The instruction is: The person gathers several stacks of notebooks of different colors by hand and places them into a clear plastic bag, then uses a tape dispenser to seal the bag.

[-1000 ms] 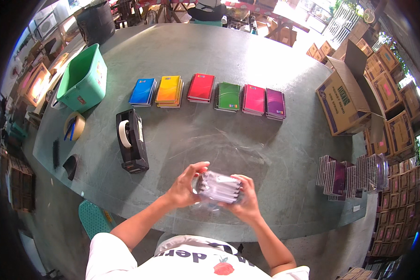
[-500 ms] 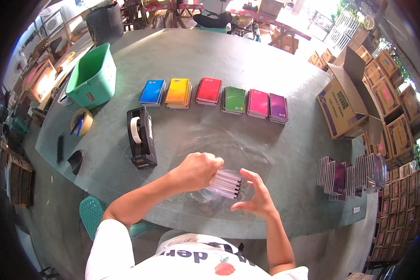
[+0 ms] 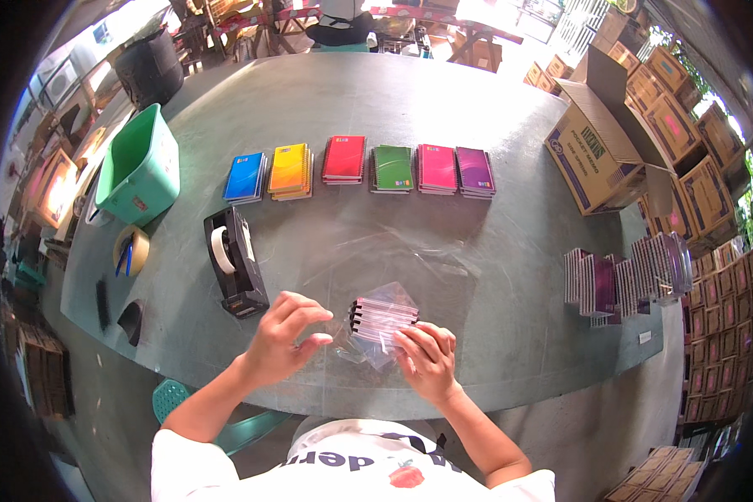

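Observation:
A bundle of small notebooks [image 3: 381,315] in a clear plastic bag [image 3: 382,357] rests near the table's front edge. Their pale page edges face up, with dark marks at the left end. My right hand [image 3: 427,358] has its fingers closed on the right end of the bundle. To the left of it, my left hand [image 3: 286,336] is held with thumb and fingers apart, empty and not touching the bundle. A black tape dispenser [image 3: 236,263] with a roll of tape stands just beyond my left hand.
Across the table lies a row of notebook piles in several colours, including a red pile [image 3: 344,159]. A green bin [image 3: 142,167], a tan tape roll [image 3: 139,253] and a dark curved piece [image 3: 130,320] are at left. An open carton [image 3: 596,159] and purple notebook stacks [image 3: 607,284] stand right.
The bundle has turned, its dark-marked end moving from right to left. My left hand has let go and opened, drawing back left. My right hand has closed on the bundle. The view has shifted.

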